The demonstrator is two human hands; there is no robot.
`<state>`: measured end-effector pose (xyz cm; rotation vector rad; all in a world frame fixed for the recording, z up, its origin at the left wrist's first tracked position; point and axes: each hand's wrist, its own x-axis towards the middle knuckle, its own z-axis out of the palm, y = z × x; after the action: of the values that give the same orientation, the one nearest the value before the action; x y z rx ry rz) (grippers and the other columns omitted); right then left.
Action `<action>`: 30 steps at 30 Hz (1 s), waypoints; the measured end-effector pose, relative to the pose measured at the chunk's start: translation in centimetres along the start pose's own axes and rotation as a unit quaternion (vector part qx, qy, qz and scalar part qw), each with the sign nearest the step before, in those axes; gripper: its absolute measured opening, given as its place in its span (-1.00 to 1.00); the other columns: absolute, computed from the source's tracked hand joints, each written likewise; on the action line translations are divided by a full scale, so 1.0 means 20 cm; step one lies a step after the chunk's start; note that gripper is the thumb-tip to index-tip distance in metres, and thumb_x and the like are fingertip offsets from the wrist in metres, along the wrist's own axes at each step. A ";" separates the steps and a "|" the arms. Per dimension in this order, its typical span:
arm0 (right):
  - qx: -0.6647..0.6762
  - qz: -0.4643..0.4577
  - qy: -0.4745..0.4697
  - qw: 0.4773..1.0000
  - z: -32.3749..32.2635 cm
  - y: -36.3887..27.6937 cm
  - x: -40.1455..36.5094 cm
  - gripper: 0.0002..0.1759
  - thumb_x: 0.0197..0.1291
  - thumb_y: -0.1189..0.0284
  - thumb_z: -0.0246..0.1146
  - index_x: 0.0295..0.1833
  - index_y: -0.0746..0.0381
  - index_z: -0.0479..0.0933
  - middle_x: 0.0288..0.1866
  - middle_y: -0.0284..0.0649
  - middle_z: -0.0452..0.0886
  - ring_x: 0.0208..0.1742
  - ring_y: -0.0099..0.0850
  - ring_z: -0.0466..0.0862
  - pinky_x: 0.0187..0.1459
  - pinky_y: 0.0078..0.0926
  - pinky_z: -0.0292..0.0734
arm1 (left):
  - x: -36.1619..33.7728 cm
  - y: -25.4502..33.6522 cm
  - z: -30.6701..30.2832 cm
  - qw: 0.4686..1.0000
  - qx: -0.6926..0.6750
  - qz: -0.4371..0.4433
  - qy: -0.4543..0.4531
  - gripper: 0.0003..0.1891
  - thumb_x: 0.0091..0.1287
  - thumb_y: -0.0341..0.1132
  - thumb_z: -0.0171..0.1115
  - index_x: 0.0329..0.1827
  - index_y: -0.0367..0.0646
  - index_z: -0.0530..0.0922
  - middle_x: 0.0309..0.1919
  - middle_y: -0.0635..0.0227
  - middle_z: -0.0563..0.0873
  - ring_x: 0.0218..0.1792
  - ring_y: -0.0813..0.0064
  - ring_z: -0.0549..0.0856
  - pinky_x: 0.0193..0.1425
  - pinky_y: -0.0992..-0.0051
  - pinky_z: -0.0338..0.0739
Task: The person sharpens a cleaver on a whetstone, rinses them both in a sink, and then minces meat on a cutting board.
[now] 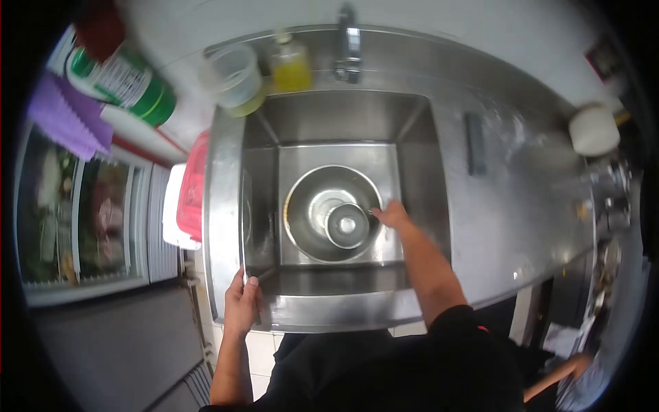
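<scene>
My right hand [392,215] is closed at the short handle of a small round metal dipper [347,237]. The dipper is over the inside of a large metal bowl [296,230], which stands on the floor of the steel sink [343,280]. At the sink's left front corner, my left hand [242,302] is closed around the near end of a long, thin metal thing [246,213]. Its narrow shape runs along the sink's left edge; I cannot tell what kind of thing it is.
Behind the sink are a tap [349,51], a bottle of yellow liquid [291,65] and a clear plastic tub [233,72]. A dark bar [474,144] lies on the right counter. Red-lidded container [193,189] stands left. Another person's arm [559,376] shows at lower right.
</scene>
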<state>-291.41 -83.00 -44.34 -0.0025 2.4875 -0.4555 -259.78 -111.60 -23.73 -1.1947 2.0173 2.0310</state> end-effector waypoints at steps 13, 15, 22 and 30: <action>0.191 0.173 -0.030 0.966 0.24 -0.27 0.30 -0.72 0.18 0.44 0.28 -0.09 0.44 0.66 -0.12 0.10 0.76 -0.28 -0.10 0.82 -0.36 -0.22 0.73 | -0.04 0.01 -0.04 0.997 -0.060 0.022 -0.048 -0.45 0.46 -0.08 0.26 0.38 -0.20 0.39 -0.56 0.39 0.52 -0.67 0.55 0.53 -0.62 0.56 0.47; 0.144 0.124 -0.027 0.981 0.25 -0.31 0.41 -0.70 0.18 0.40 0.28 -0.10 0.42 0.69 -0.11 0.10 0.74 -0.22 -0.11 0.81 -0.19 -0.23 0.73 | -0.02 0.05 -0.01 0.996 -0.052 0.034 -0.070 -0.42 0.44 -0.04 0.28 0.35 -0.24 0.39 -0.56 0.37 0.54 -0.68 0.54 0.54 -0.60 0.55 0.47; 0.126 -0.128 0.061 0.982 0.61 0.09 0.84 -0.62 0.29 0.25 0.21 -0.23 0.41 0.69 -0.34 0.09 0.75 -0.36 -0.13 0.80 -0.19 -0.20 0.69 | 0.01 0.03 0.06 0.985 -0.088 0.052 -0.139 -0.43 0.42 0.02 0.31 0.21 -0.29 0.41 -0.55 0.30 0.56 -0.65 0.46 0.59 -0.59 0.53 0.49; -0.172 -0.307 -0.057 0.934 0.72 -0.12 0.18 -0.44 0.43 0.15 0.01 0.45 0.13 0.41 0.53 -0.14 0.38 0.55 -0.14 0.33 0.56 -0.18 0.14 | -0.07 -0.18 0.06 0.971 -0.195 -0.017 -0.134 -0.49 0.36 0.01 0.38 0.01 -0.27 0.44 -0.56 0.30 0.55 -0.66 0.42 0.59 -0.60 0.49 0.49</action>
<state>-286.44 -90.29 -56.55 -0.9377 2.3781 -0.2464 -257.49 -109.37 -26.29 -0.9208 1.5134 2.4916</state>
